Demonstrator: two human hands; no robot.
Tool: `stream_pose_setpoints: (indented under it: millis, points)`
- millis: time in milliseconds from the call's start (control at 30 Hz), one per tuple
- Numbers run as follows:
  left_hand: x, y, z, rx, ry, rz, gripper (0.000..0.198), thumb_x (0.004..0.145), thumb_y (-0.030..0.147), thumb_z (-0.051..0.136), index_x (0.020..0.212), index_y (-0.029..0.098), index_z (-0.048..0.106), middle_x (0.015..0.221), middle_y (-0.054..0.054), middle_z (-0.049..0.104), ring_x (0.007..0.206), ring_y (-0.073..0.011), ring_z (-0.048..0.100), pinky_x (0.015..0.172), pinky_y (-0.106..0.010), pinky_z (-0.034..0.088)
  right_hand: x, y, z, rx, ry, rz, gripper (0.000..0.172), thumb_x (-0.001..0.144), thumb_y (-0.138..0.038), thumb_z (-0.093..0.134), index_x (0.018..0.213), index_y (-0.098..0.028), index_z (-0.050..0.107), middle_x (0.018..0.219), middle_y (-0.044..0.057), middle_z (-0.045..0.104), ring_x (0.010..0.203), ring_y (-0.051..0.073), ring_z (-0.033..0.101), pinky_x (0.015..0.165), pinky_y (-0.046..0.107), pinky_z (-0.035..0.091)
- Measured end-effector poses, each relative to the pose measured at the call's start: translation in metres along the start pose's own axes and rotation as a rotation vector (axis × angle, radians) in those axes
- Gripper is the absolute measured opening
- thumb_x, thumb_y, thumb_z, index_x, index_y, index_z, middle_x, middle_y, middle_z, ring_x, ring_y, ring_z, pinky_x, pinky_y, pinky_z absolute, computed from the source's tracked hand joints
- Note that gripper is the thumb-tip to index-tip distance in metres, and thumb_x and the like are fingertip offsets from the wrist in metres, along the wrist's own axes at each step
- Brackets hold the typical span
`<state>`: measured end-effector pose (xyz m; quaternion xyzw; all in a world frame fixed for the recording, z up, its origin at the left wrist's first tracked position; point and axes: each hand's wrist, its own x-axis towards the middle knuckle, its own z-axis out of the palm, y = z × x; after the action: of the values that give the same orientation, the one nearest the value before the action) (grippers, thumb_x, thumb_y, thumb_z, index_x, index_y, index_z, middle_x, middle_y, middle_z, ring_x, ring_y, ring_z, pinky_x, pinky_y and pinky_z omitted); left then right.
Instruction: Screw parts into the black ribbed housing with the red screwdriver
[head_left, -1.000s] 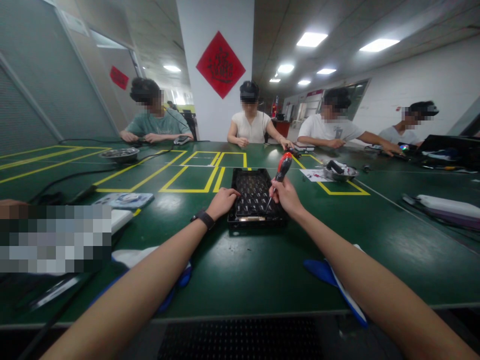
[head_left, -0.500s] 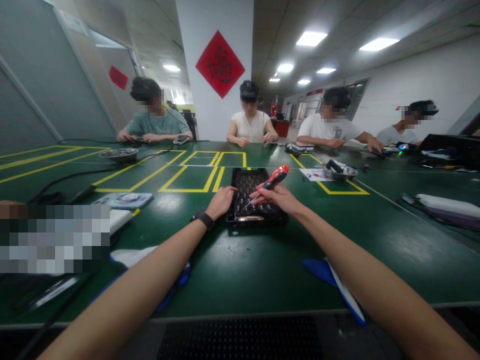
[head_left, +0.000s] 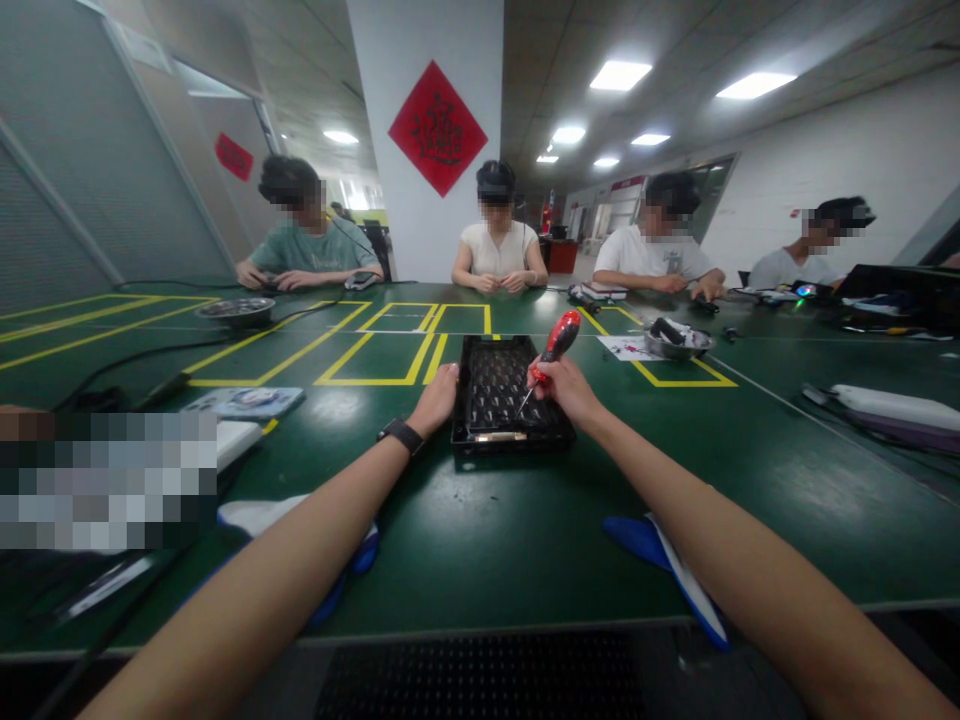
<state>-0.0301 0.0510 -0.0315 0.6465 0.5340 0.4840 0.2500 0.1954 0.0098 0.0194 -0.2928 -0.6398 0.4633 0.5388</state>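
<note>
In front of me on the green table lies a black plastic tray with rows of small metallic-looking pieces or slots inside, too small to make out. My left hand, with a dark band on its wrist, grips the tray's left side, its fingertips partly hidden along the wall. A red and black screwdriver is held in my right hand, fingers closed around its lower handle. It leans with the handle up and to the right, and its shaft points down into the tray. I cannot tell whether the tip touches anything.
Blue and white gloves lie near the front edge on both sides. Metal bowls stand farther back, one on a paper sheet. Yellow tape marks the table. Several people sit across.
My right hand has shifted slightly right, and the screwdriver stands steeper with its tip farther right. My left hand has drawn back from over the tray's rim to its outer left side.
</note>
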Motion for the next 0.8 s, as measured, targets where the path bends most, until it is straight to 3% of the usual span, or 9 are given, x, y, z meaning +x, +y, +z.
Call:
stream_pose_setpoints:
  millis: [133,233,333,467,533,667,800]
  points:
    - [0.001,-0.001,-0.002,-0.105,0.018,-0.155,0.049,0.086,0.05,0.028,0.105,0.014,0.055,0.092,-0.01,0.061,0.071,-0.0183,0.056,0.067,-0.031,0.044,-0.002,-0.006,0.0,-0.087,0.092,-0.088,0.01,0.077,-0.023,0.042,0.07,-0.018,0.048,0.055,-0.004,0.052,0.042,0.006,0.039,0.043,0.022,0.028]
    - [0.002,-0.001,-0.003,-0.027,0.014,-0.122,0.042,0.083,0.047,0.036,0.095,0.013,0.06,0.09,-0.01,0.063,0.074,-0.019,0.056,0.067,-0.029,0.042,-0.003,-0.008,0.001,-0.09,0.116,-0.098,0.01,0.076,-0.022,0.043,0.068,-0.019,0.047,0.052,-0.004,0.049,0.042,0.007,0.037,0.042,0.022,0.025]
    - [0.003,0.0,-0.004,0.212,-0.035,-0.062,0.033,0.078,0.04,0.045,0.086,0.014,0.064,0.086,-0.01,0.065,0.079,-0.021,0.057,0.069,-0.029,0.04,-0.002,-0.004,0.001,-0.058,0.192,-0.126,0.009,0.076,-0.026,0.046,0.071,-0.019,0.049,0.054,-0.005,0.052,0.043,0.007,0.039,0.044,0.023,0.028]
    - [0.001,0.008,-0.005,0.464,-0.088,0.007,0.033,0.079,0.036,0.041,0.071,0.016,0.067,0.079,-0.011,0.066,0.073,-0.0209,0.058,0.065,-0.028,0.039,0.005,0.009,-0.005,0.045,0.459,-0.151,0.015,0.077,-0.035,0.048,0.079,-0.02,0.051,0.062,-0.004,0.059,0.055,0.01,0.052,0.06,0.026,0.04]
    - [-0.002,0.015,-0.005,0.548,-0.077,0.019,0.034,0.078,0.032,0.039,0.064,0.016,0.066,0.073,-0.012,0.065,0.069,-0.021,0.057,0.062,-0.028,0.037,0.008,0.018,-0.009,0.08,0.573,-0.078,0.018,0.076,-0.037,0.051,0.082,-0.02,0.052,0.063,-0.004,0.062,0.067,0.013,0.058,0.071,0.028,0.041]
    - [-0.009,0.025,-0.006,0.643,-0.036,0.034,0.031,0.077,0.027,0.04,0.057,0.015,0.061,0.069,-0.014,0.062,0.068,-0.0221,0.057,0.063,-0.03,0.037,0.012,0.035,-0.017,0.25,0.54,0.131,0.019,0.074,-0.038,0.055,0.079,-0.02,0.051,0.061,-0.001,0.064,0.075,0.017,0.061,0.075,0.032,0.042]
    - [-0.013,0.026,-0.004,0.505,-0.011,-0.011,0.027,0.076,0.024,0.04,0.057,0.016,0.056,0.069,-0.011,0.06,0.071,-0.0211,0.056,0.066,-0.029,0.038,0.01,0.038,-0.018,0.337,0.475,0.074,0.02,0.074,-0.038,0.058,0.079,-0.02,0.051,0.064,-0.001,0.064,0.083,0.018,0.062,0.077,0.032,0.044]
